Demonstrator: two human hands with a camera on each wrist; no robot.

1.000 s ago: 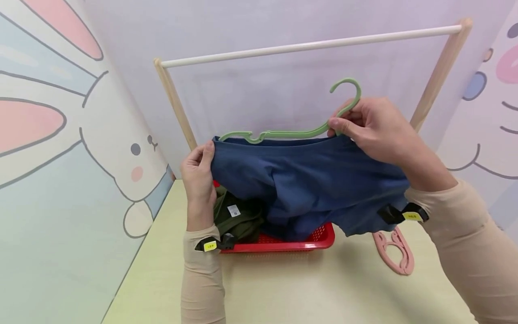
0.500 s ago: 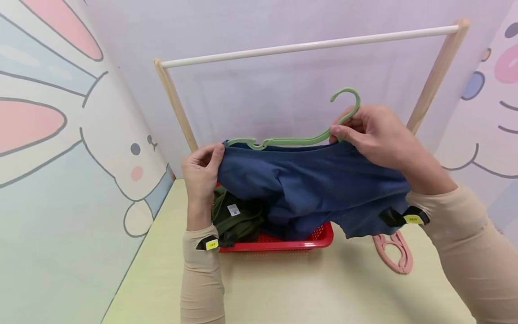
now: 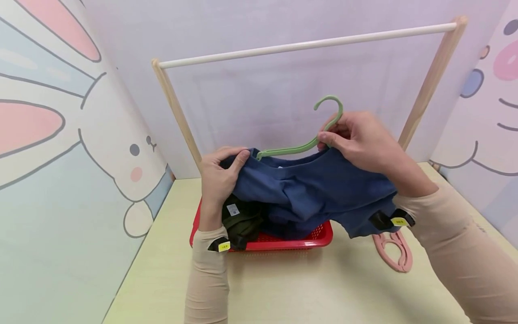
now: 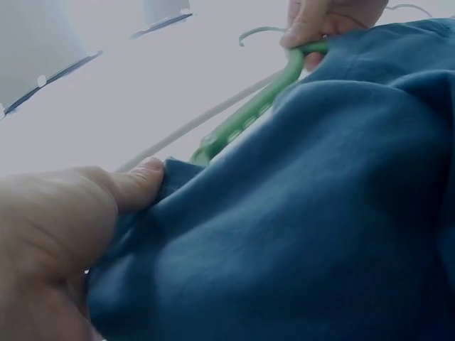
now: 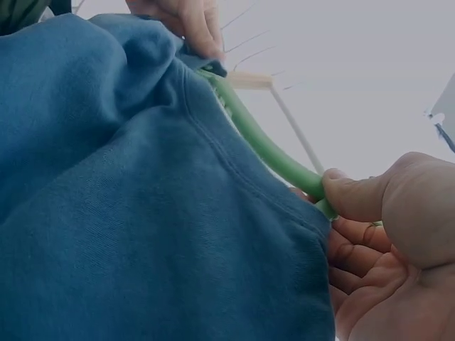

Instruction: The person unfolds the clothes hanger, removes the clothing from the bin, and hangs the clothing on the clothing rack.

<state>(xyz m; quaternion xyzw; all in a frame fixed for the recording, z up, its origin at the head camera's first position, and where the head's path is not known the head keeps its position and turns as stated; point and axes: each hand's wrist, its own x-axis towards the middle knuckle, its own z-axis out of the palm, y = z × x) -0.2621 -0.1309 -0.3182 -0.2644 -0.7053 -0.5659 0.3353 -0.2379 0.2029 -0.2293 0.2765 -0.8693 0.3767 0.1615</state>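
Note:
A blue garment (image 3: 307, 189) hangs between both hands above the basket. My left hand (image 3: 218, 180) pinches its upper left edge between thumb and fingers. With thumb and fingers, my right hand (image 3: 360, 141) grips the green hanger (image 3: 289, 150) just below its hook, by the garment's edge. The hanger's left end goes down behind the cloth near the left hand. In the left wrist view the thumb of the left hand (image 4: 64, 227) lies on the blue cloth (image 4: 284, 234). The right wrist view has the right hand (image 5: 398, 234) holding the green hanger (image 5: 263, 145) beside the neckline.
Below the garment a red basket (image 3: 283, 245) holds a dark green garment (image 3: 243, 222) with a white label. A pink hanger (image 3: 394, 254) lies on the table (image 3: 291, 288) at the right. Behind stands a rack with a white rail (image 3: 307, 45) and wooden posts.
My left hand has moved right and slightly down, bunching the cloth over the hanger's left part, which is now hidden. My right hand and the hanger have shifted down and left.

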